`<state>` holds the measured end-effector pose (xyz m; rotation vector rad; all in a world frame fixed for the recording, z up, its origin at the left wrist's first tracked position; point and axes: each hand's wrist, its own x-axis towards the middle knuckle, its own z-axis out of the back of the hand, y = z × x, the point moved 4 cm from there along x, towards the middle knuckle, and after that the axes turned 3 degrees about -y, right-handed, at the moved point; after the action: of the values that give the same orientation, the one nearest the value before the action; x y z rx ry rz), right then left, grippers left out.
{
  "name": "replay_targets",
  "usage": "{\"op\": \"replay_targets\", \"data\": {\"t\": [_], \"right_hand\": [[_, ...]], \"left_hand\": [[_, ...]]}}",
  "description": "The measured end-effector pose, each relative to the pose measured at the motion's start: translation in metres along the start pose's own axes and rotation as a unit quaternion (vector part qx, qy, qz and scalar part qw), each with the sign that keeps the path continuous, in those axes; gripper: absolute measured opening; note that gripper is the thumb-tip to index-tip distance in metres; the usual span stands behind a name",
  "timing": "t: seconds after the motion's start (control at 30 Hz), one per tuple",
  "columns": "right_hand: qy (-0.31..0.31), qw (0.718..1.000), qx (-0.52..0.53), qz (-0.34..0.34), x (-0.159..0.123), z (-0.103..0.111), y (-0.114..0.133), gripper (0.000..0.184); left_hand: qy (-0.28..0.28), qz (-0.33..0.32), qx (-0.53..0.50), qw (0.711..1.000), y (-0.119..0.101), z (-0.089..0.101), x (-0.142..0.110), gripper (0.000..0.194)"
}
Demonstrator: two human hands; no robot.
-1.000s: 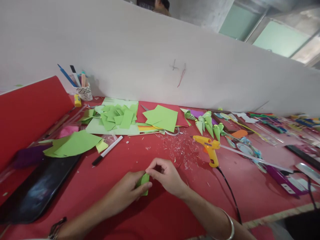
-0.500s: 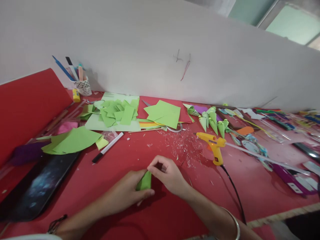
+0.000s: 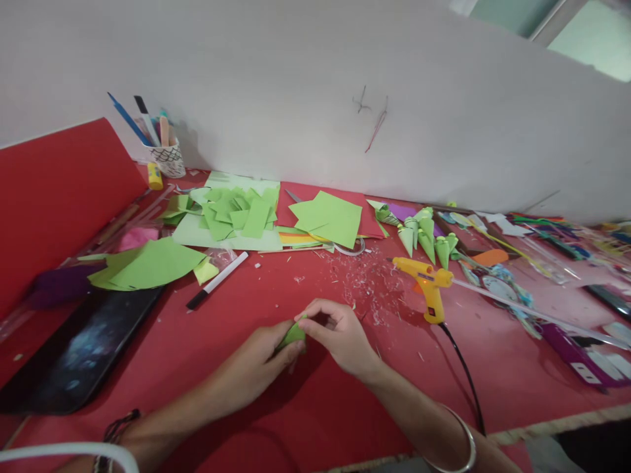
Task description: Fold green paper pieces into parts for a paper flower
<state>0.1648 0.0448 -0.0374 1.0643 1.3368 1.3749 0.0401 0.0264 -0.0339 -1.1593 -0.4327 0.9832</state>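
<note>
A small piece of green paper (image 3: pixel 294 335), curled or folded, is held between both hands above the red table (image 3: pixel 315 407). My left hand (image 3: pixel 266 358) is closed around its lower side, with the thumb across the front. At its top edge, my right hand (image 3: pixel 338 335) pinches the paper between thumb and fingertips. Part of the paper is hidden behind the left fingers and thumb. To the right lies a yellow hot glue gun (image 3: pixel 428 286) with a small light glowing on it. Several green paper cones (image 3: pixel 426 236) are grouped behind the glue gun.
Green paper rectangles (image 3: pixel 256 218) and larger green sheets (image 3: pixel 330 217) lie near the wall. A marker (image 3: pixel 217 281), rounded green paper pieces (image 3: pixel 158 263) and a dark phone-like device (image 3: pixel 83 355) are at left. A pen cup (image 3: pixel 168 159) stands farther back. The glue gun's cord (image 3: pixel 466 368) runs toward the front edge.
My left thumb has come up over the green paper, and less of the paper shows. Both hands sit slightly higher in view. The camera view has shifted a little.
</note>
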Motion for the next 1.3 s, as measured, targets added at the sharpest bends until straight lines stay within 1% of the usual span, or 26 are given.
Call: {"op": "replay_targets", "data": {"t": [0.07, 0.17, 0.3, 0.37, 0.47, 0.53, 0.63, 0.77, 0.9, 0.97, 1.03, 1.1, 1.17, 1.23, 1.3], "right_hand": [[-0.006, 1.0, -0.004, -0.016, 0.0, 0.0, 0.0, 0.01], [-0.005, 1.0, -0.013, -0.022, -0.001, -0.001, 0.001, 0.014], [0.01, 0.999, -0.038, -0.012, -0.002, -0.003, 0.001, 0.019], [0.037, 0.997, -0.072, 0.004, -0.003, -0.005, 0.001, 0.026], [0.073, 0.99, -0.122, 0.013, -0.004, -0.009, -0.002, 0.034], [0.078, 0.989, -0.128, 0.009, -0.005, -0.01, -0.003, 0.035], [0.078, 0.991, -0.11, 0.005, -0.005, -0.011, -0.005, 0.037], [0.091, 0.991, -0.101, -0.004, -0.005, -0.012, -0.008, 0.037], [0.097, 0.988, -0.116, 0.009, -0.005, -0.012, -0.006, 0.034], [0.09, 0.986, -0.141, 0.026, -0.006, -0.011, -0.003, 0.034], [0.065, 0.984, -0.163, 0.042, -0.005, -0.008, 0.0, 0.034], [0.023, 0.984, -0.169, 0.047, -0.004, -0.004, 0.001, 0.034], [-0.008, 0.987, -0.154, 0.038, -0.003, -0.001, 0.0, 0.034], [-0.011, 0.992, -0.124, 0.015, -0.003, 0.0, -0.004, 0.034], [0.017, 0.995, -0.099, -0.017, -0.003, -0.002, -0.009, 0.036]], "left_hand": [[-0.008, -0.001, 0.036, 0.999, 0.0, 0.0, 0.001, 0.029], [-0.018, -0.013, 0.078, 0.997, -0.002, 0.002, 0.001, 0.031], [-0.02, -0.022, 0.085, 0.996, -0.002, 0.001, 0.001, 0.034], [-0.023, -0.019, 0.061, 0.998, 0.0, 0.0, 0.0, 0.034], [-0.029, -0.004, -0.019, 0.999, 0.004, -0.001, 0.0, 0.034], [-0.026, 0.02, -0.067, 0.997, 0.005, -0.002, 0.0, 0.034], [-0.001, 0.043, -0.116, 0.992, 0.006, -0.004, 0.0, 0.038], [0.024, 0.05, -0.157, 0.986, 0.006, -0.007, -0.001, 0.041], [0.023, 0.046, -0.197, 0.979, 0.01, -0.01, -0.002, 0.041], [0.025, 0.044, -0.164, 0.985, 0.011, -0.01, -0.002, 0.04], [0.023, 0.042, -0.104, 0.993, 0.011, -0.009, -0.001, 0.039], [0.005, 0.034, -0.045, 0.998, 0.01, -0.007, 0.0, 0.038], [-0.021, 0.018, -0.008, 1.0, 0.009, -0.005, 0.0, 0.039], [-0.037, 0.004, 0.001, 0.999, 0.008, -0.004, 0.0, 0.04], [-0.056, -0.007, 0.002, 0.998, 0.007, -0.003, -0.001, 0.04]]}}
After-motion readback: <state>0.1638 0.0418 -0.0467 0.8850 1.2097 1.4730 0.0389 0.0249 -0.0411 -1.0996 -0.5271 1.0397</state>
